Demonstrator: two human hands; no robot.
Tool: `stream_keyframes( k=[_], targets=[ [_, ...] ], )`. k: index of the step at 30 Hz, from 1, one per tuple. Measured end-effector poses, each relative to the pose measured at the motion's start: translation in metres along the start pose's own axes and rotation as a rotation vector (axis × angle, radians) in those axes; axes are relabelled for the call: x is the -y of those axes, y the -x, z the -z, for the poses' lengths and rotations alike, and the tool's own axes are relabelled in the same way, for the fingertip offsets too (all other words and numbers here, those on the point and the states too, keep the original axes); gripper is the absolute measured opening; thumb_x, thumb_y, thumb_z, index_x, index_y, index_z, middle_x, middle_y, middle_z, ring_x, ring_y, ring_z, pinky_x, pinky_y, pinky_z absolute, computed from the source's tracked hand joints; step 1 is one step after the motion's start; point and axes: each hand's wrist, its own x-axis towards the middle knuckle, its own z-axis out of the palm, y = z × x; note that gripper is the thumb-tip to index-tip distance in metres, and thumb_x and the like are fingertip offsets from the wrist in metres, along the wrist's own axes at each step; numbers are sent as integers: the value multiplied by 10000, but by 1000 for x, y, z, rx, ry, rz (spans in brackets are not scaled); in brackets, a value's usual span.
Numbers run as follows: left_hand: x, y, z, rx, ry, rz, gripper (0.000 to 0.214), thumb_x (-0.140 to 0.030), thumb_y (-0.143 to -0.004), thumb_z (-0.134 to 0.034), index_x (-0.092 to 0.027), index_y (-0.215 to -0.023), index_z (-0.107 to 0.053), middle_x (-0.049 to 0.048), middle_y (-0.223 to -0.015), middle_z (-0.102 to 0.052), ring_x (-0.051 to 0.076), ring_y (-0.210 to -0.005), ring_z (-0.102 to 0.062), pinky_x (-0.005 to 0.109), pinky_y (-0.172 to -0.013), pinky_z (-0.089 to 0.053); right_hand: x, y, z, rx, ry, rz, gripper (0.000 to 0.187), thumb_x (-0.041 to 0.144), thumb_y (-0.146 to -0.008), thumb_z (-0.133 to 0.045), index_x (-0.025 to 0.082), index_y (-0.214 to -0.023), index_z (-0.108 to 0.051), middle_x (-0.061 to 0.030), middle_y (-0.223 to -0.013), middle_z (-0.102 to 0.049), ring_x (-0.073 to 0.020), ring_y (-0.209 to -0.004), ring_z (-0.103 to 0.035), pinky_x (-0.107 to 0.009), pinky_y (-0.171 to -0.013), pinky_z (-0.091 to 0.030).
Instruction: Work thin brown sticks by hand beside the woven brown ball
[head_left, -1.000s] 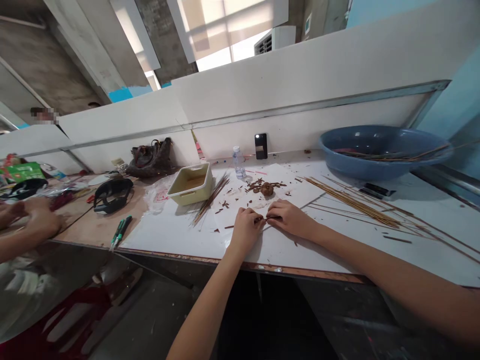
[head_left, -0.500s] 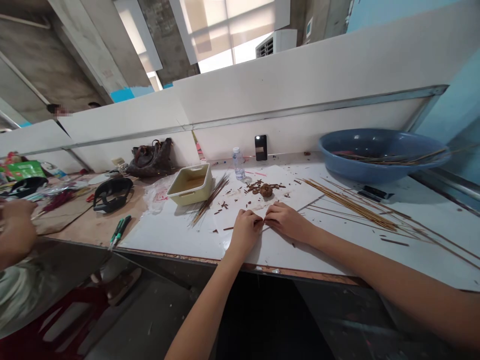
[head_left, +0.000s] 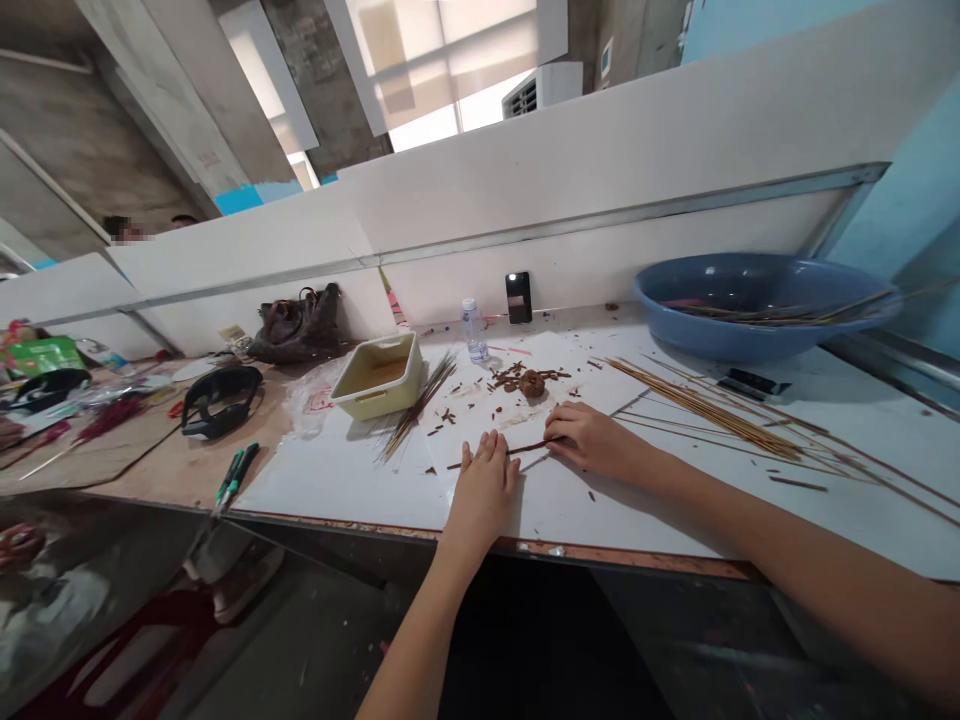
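Observation:
A thin dark brown stick lies across the white board between my hands. My left hand rests flat over its left part, fingers stretched out, and the stick's end pokes out to the left. My right hand pinches the stick's right end between thumb and fingers. Just beyond my hands sits a brown lump of clay-like material, with several small brown pieces scattered around it. To the right lies a bundle of thin tan sticks.
A blue basin with sticks inside stands at the back right. A yellowish tub, a clear bottle and a phone stand at the back. Green-handled cutters lie at the left front edge. Another person sits at far left.
My left hand has opened from a pinch and flattened over the stick. My right hand has shifted slightly right, and more of the stick now shows between my hands.

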Motion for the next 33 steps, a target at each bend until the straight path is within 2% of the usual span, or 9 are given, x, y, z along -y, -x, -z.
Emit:
stream_keyframes(
  k=[3,7,13,21,28,33],
  targets=[
    [-3,2,0,30,-11,16,512,-289,-1172,-385,-67,-1614,-518,217,-1739,-468,324,-1673,-382,631,-1392,-252,2,-1,-4,4,4,-10,114,212,-1061,-683,226,-1056,-796,-103,-1048,-766,-282,-1000,-683,-459,-946,-540],
    [-6,4,0,30,-1,26,516,-281,-1159,-379,-98,-1619,-526,191,-1741,-474,329,-1682,-359,639,-1393,-242,1,0,-5,30,-2,-39,108,233,-1071,-679,221,-1077,-786,-106,-1075,-764,-291,-1039,-684,-471,-981,-536],
    [-7,9,-4,29,40,38,583,-275,-1145,-385,-69,-1690,-411,200,-1797,-369,312,-1710,-281,592,-1404,-238,-2,1,-7,30,11,-37,146,225,-1087,-637,218,-1084,-782,-108,-1075,-763,-293,-1037,-683,-478,-982,-543],
    [-1,8,-12,-96,76,-10,540,-267,-1138,-419,-117,-1653,-479,231,-1728,-484,338,-1663,-396,640,-1371,-302,-2,0,-9,-47,-54,-46,167,224,-1078,-638,230,-1091,-804,-122,-1102,-760,-291,-1036,-699,-476,-975,-584],
    [-4,7,-12,-72,68,-10,512,-263,-1141,-415,-97,-1615,-517,242,-1706,-513,348,-1654,-413,624,-1368,-315,-2,-2,-13,-28,-56,-8,210,203,-1098,-610,216,-1016,-803,-113,-1037,-757,-281,-987,-679,-448,-912,-571],
    [-4,6,-10,-99,80,-5,485,-217,-1131,-428,-91,-1585,-544,239,-1678,-553,343,-1644,-434,621,-1367,-320,-3,-2,-14,-21,-27,4,199,209,-1112,-591,210,-1006,-759,-108,-1040,-739,-287,-995,-659,-449,-922,-558]
  ],
)
